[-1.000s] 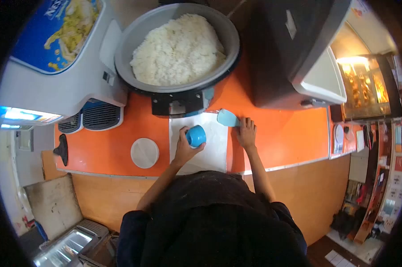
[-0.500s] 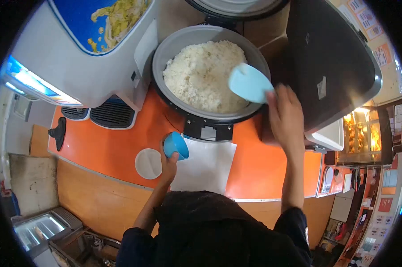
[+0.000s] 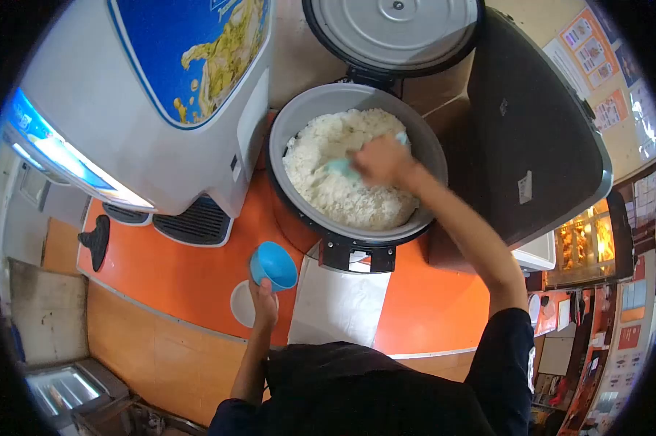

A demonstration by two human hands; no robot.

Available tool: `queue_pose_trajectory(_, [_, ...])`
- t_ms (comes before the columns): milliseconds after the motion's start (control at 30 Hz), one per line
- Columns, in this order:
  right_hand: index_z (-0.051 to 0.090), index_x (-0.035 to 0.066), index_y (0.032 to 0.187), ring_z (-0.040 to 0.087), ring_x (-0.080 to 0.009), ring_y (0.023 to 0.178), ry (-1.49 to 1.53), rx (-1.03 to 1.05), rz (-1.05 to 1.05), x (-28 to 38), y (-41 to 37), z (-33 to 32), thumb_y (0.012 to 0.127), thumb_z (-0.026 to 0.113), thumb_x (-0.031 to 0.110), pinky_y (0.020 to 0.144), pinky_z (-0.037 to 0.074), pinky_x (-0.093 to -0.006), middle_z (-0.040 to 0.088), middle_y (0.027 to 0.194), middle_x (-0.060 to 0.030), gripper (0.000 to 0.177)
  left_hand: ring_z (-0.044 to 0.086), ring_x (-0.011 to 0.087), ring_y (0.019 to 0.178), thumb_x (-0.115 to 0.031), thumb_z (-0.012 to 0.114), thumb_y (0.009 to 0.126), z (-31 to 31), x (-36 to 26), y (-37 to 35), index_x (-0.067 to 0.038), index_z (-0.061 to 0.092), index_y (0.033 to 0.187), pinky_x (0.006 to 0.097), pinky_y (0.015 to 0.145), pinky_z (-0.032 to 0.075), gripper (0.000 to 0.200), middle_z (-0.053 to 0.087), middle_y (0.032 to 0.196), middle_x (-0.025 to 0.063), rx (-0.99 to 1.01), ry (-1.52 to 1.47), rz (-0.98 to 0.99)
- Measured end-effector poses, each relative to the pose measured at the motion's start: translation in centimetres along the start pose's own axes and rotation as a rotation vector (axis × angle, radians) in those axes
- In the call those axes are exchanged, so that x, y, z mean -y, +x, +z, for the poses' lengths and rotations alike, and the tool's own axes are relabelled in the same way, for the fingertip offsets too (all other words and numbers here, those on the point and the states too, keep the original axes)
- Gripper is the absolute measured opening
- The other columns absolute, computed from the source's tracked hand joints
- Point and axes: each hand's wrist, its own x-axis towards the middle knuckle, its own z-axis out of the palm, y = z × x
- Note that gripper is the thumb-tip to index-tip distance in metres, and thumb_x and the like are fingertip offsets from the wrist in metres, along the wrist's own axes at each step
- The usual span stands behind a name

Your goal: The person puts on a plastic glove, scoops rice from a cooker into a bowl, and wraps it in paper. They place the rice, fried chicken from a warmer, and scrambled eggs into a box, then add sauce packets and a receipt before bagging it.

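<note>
My right hand [image 3: 385,161] reaches into the pot of a large rice cooker [image 3: 288,120], closed round a light-blue rice paddle [image 3: 340,168]. The paddle's blade is blurred and pressed into the white rice [image 3: 321,196]. Lower left, my left hand [image 3: 263,301] grips a blue cup [image 3: 275,266] by its side, with the cup's opening tilted up and its inside bare. Beneath that hand a white round lid or dish [image 3: 242,304] lies on the orange counter, partly covered by my fingers. A white paper sheet [image 3: 339,305] lies in front of the cooker.
The cooker's round lid [image 3: 393,33] stands raised at the back. A grey-white dispenser [image 3: 190,156] with a drip tray [image 3: 196,221] is on the left. A dark bulky box [image 3: 539,145] rises close on the right, beside my forearm. The orange counter [image 3: 430,312] runs along the front.
My right hand has moved left and down with the paddle, from the pot's right rim into the rice. The blue cup has tipped its opening more toward me. The view has shifted.
</note>
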Motion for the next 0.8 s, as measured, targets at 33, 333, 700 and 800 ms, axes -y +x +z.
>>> queue_pose_trajectory(33, [0.067,0.012,0.098,0.067,-0.0326,0.066,-0.003,0.023,-0.029,1.5,-0.9,-0.4,0.082,0.06,0.024,0.062,0.052,-0.0465,0.066,0.067,-0.0122,0.021,0.047,0.0253,0.121,-0.055,0.065,0.085,0.2,-0.1,0.5,-0.007,0.028,0.147,0.0406,0.102,0.04,0.087,0.042,0.136,0.0133,-0.036,0.004,-0.006])
queue_pose_trajectory(333, [0.068,0.011,0.091,0.067,-0.0324,0.066,-0.149,-0.194,0.225,-4.7,1.0,0.1,0.076,0.064,0.022,0.062,0.052,-0.0447,0.065,0.066,-0.0123,0.02,0.041,0.0294,0.131,-0.053,0.063,0.089,-0.2,-1.9,2.8,-0.003,0.018,0.151,0.0471,0.11,0.033,0.091,0.035,0.146,0.0153,0.101,-0.024,0.147])
queue_pose_trajectory(700, [0.07,0.007,0.083,0.067,-0.0372,0.078,0.17,-0.114,0.194,-1.8,0.4,1.2,0.079,0.064,0.03,0.074,0.051,-0.0502,0.068,0.077,-0.0178,0.024,0.043,0.0303,0.125,-0.056,0.059,0.087,-0.7,-3.1,2.6,-0.01,0.023,0.15,0.0455,0.104,0.038,0.086,0.036,0.144,0.0162,0.021,0.13,0.126])
queue_pose_trajectory(800, [0.071,0.007,0.086,0.067,-0.038,0.081,0.231,0.123,0.202,2.5,0.9,0.7,0.084,0.058,0.032,0.077,0.051,-0.0504,0.069,0.081,-0.0193,0.029,0.043,0.0304,0.125,-0.058,0.058,0.087,0.6,-4.2,2.2,-0.01,0.025,0.149,0.0459,0.103,0.038,0.085,0.038,0.142,0.0165,0.03,0.212,0.123])
